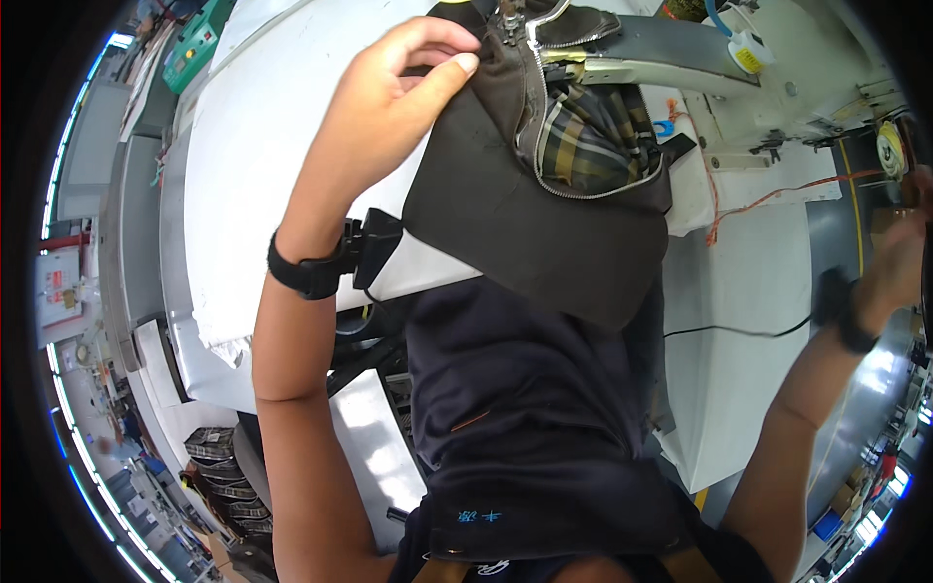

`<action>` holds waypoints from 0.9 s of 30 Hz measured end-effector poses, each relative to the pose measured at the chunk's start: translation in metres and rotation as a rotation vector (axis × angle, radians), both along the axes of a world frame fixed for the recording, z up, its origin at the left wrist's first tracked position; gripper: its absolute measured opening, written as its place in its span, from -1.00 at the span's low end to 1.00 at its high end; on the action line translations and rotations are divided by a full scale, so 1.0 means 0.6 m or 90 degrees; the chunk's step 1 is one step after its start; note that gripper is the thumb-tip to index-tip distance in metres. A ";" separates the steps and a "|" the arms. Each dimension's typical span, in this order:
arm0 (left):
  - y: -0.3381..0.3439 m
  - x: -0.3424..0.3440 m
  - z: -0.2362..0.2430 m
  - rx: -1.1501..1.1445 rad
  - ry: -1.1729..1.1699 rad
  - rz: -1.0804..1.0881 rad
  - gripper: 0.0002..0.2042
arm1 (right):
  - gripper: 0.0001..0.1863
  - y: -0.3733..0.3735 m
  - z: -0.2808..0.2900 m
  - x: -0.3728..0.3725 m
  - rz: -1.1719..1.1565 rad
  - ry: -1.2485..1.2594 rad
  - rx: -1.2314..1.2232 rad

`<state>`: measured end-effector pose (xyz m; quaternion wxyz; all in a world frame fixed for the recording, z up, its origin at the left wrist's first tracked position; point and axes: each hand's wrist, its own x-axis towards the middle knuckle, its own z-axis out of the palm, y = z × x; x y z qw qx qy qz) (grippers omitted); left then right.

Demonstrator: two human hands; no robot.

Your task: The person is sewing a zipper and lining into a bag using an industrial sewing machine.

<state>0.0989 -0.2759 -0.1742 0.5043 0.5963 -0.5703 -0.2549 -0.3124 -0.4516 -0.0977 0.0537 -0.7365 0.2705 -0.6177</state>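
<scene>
A dark brown fabric bag (544,243) with a curved metal zipper (583,194) lies over the arm of a sewing machine (671,63). Through its unzipped mouth shows a plaid lining (593,136). My left hand (398,92) pinches the bag's upper left fabric between thumb and bent fingers, close to the machine's presser foot (510,15). Away from the bag, my right hand (899,255) is raised at the far right rim, smeared and partly cut off. Whether its fingers hold anything is hidden. Both wrists wear black straps with small devices.
A white tabletop (262,155) extends left of the bag. Orange cord (768,202) trails across the right side, near a thread spool (889,149). A green box (197,44) stands far left. Folded plaid cloth (224,471) is stacked at lower left. A dark apron (525,389) covers my lap.
</scene>
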 end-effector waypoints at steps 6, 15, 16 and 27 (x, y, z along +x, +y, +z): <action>-0.007 -0.017 -0.009 0.078 0.066 -0.031 -0.84 | -0.71 0.136 -0.138 0.255 0.403 0.210 0.445; -0.016 -0.004 -0.008 0.164 0.268 -0.067 -0.86 | -0.75 0.140 -0.170 0.353 0.552 -0.059 0.648; -0.019 -0.001 -0.005 0.179 0.315 -0.089 -0.85 | -0.75 0.140 -0.171 0.354 0.564 -0.077 0.668; 0.031 -0.097 0.035 -0.023 -0.413 0.117 -0.63 | -0.76 0.121 -0.165 0.349 0.582 -0.007 0.719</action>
